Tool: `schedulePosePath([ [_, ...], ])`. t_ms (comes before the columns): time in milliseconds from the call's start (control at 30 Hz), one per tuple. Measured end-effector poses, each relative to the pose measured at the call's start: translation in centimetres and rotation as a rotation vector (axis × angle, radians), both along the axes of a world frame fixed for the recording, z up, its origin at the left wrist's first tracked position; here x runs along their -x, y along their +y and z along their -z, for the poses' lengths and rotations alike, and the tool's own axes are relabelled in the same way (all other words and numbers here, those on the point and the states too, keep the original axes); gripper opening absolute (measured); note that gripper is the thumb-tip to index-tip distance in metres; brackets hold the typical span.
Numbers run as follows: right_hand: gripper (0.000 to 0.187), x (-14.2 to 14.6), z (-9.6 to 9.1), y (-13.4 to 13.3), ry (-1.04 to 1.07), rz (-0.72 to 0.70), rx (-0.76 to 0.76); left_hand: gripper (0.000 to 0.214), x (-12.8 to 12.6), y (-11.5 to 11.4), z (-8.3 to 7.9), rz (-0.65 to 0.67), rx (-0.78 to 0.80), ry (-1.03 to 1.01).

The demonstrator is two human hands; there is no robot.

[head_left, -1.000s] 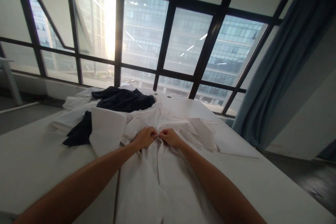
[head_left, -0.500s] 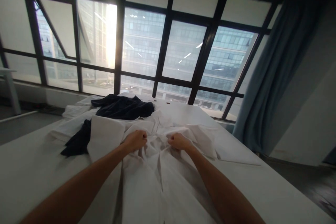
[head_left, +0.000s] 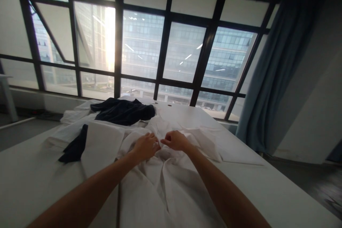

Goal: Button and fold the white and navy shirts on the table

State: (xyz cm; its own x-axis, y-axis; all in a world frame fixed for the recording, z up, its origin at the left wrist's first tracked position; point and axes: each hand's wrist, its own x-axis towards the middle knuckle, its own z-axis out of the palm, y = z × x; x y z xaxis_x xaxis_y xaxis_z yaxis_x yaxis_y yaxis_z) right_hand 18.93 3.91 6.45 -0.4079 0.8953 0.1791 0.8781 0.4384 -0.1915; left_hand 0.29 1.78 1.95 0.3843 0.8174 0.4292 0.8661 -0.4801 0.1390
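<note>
A white garment (head_left: 165, 185) lies spread out on a white table (head_left: 280, 199), running from me toward the window. My left hand (head_left: 145, 146) and my right hand (head_left: 175, 140) meet near its upper front, close together. Both pinch the white cloth between fingers and thumb, and the fabric bunches into folds around them. A white sleeve or panel (head_left: 103, 144) of cloth sticks out to the left of my left hand.
A dark navy garment (head_left: 123, 111) lies crumpled at the far end of the table, a strip of it (head_left: 76, 148) trailing left. More white cloth (head_left: 72, 115) sits beyond. A large black-framed window (head_left: 160, 53) fills the back, a blue curtain (head_left: 280, 74) hangs right.
My hands pulled apart with the cloth half a second ago. They have now come back together at the garment's front. The view shifted slightly.
</note>
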Motion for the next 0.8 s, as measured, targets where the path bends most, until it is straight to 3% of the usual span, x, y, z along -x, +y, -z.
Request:
schedulePosePath([
  [167,0.021,1.4,3.3,0.8,-0.04,-0.093,0.073,0.03,-0.3,0.9,1.6,-0.028,0.171,0.01],
  [367,0.017,0.3,4.0,1.6,0.039,-0.298,0.173,0.016,0.0,1.3,2.0,0.005,0.224,-0.049],
  [500,0.016,0.4,4.1,1.6,0.073,-0.294,0.133,0.018,0.1,1.3,2.2,0.031,0.21,-0.067],
  [800,0.021,0.8,4.0,1.8,0.141,-0.183,0.154,0.02,-0.2,1.2,1.9,-0.04,0.197,-0.146],
])
